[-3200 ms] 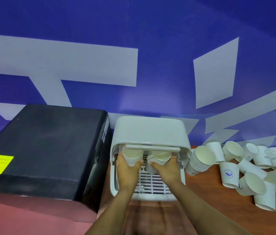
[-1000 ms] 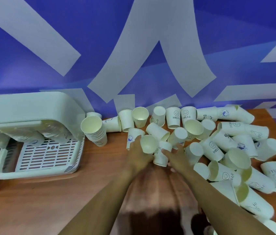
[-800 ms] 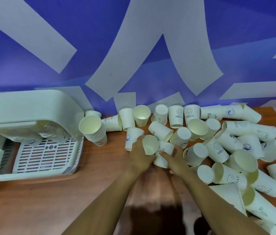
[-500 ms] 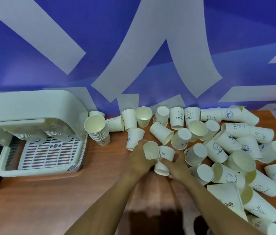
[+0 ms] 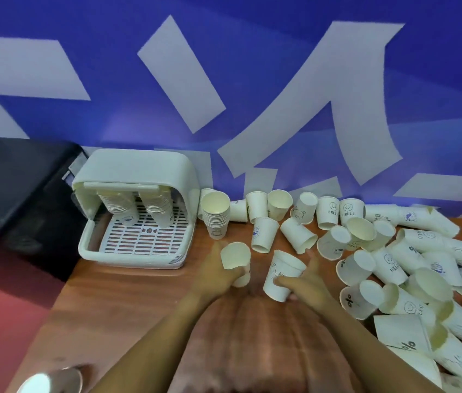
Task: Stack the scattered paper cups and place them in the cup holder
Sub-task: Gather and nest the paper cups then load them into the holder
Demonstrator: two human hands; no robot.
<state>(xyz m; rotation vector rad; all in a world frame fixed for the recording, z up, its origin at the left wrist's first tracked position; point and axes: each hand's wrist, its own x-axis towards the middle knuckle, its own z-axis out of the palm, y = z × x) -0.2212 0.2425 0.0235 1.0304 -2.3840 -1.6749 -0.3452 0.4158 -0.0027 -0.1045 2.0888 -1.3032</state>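
Observation:
My left hand (image 5: pixel 218 275) grips a white paper cup (image 5: pixel 235 256), mouth tilted toward me, above the wooden table (image 5: pixel 128 302). My right hand (image 5: pixel 306 287) holds a second cup (image 5: pixel 281 275) with a small print, tilted, a short way right of the first; the two cups are apart. Several loose cups (image 5: pixel 388 259) lie scattered across the table's right half. The white cup holder (image 5: pixel 136 177) stands at the left with two cup stacks (image 5: pixel 136 207) hanging mouth-up inside, over its slotted tray. A short stack of cups (image 5: pixel 216 217) stands just right of the holder.
A black box (image 5: pixel 17 180) sits left of the holder against the blue and white wall. The table's left edge runs diagonally at the lower left, with red floor beyond. A shiny round object (image 5: pixel 48 381) shows at the bottom left corner.
Both hands left the holder and moved to the pile. Each picked up a cup and drew it toward me; the cups, close together half a second ago, are now apart.

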